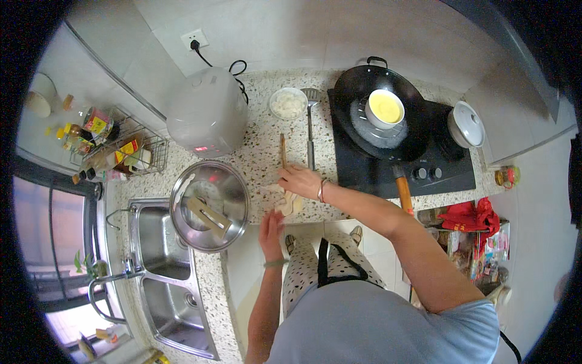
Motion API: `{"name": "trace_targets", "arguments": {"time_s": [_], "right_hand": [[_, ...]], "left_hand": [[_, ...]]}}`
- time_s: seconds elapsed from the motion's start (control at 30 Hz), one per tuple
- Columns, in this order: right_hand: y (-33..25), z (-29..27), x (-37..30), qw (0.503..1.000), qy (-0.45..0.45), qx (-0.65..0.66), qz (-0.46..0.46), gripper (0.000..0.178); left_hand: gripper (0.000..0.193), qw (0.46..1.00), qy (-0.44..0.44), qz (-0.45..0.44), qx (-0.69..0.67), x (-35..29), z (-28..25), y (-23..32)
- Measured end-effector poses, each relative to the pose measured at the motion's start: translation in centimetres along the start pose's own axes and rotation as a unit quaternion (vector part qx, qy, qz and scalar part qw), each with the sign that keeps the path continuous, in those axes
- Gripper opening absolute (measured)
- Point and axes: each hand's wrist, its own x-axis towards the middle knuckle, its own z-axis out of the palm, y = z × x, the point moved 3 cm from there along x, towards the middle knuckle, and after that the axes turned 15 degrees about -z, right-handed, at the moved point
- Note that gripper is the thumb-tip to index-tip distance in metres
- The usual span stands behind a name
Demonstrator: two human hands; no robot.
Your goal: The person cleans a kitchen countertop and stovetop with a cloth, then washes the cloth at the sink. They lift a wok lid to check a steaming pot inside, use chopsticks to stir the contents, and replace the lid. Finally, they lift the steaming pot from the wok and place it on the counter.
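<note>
- Working at the near edge of the speckled bench (260, 141), around the centre of the frame, with both hands at a pale, limp piece (292, 203); too small to tell whether dough, cloth or something else.
- Judging by the pose, busy with handling or arranging that piece on the bench top.
- At the right hand (301, 181): fingers bent and gathered, a narrow grip at the upper end of the piece, right by the lower end of a brown stick (283, 147); impossible to make out whether pinching stick, piece or neither.
- At the left hand (271, 230): blurred, fingers pointing up the frame beside the piece's lower left; spread of the grip unreadable, contact uncertain.
- Calling next, as a judgement, for a light touch from both sides, with the piece kept from slipping over the bench edge.
- Lying in the upper middle: white dish (271, 105) of pale food, spatula (310, 136) just to its right.
- Resting left of centre: steel pan (237, 188) with a beige tool (208, 217) across it.
- Standing upper right: dark wok (347, 91) containing a white bowl (379, 125) with yellow contents.
</note>
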Motion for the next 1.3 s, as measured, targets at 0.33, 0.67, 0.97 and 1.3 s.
{"name": "trace_targets", "arguments": {"time_s": [0.33, 0.67, 0.97, 1.3], "right_hand": [[-2.2, 1.3, 4.1, 0.985, 0.036, 0.007, 0.170, 0.016], [-12.3, 3.5, 17.6, 0.566, 0.063, 0.736, 0.367, 0.053], [-15.0, 1.2, 17.5, 0.700, 0.101, 0.647, 0.284, 0.046], [-12.2, -12.7, 5.6, 0.643, 0.256, 0.631, 0.351, 0.041]], "left_hand": [[0.047, 0.952, 0.048, -0.122, -0.277, -2.2, -15.4, -1.9], [0.044, 0.962, -0.042, -0.032, -0.267, 2.8, -16.5, 5.0], [0.039, 0.979, 0.042, 0.011, -0.197, -3.8, -15.1, 8.9], [0.041, 0.994, -0.017, 0.105, 0.035, -12.5, -0.3, 15.2]]}}
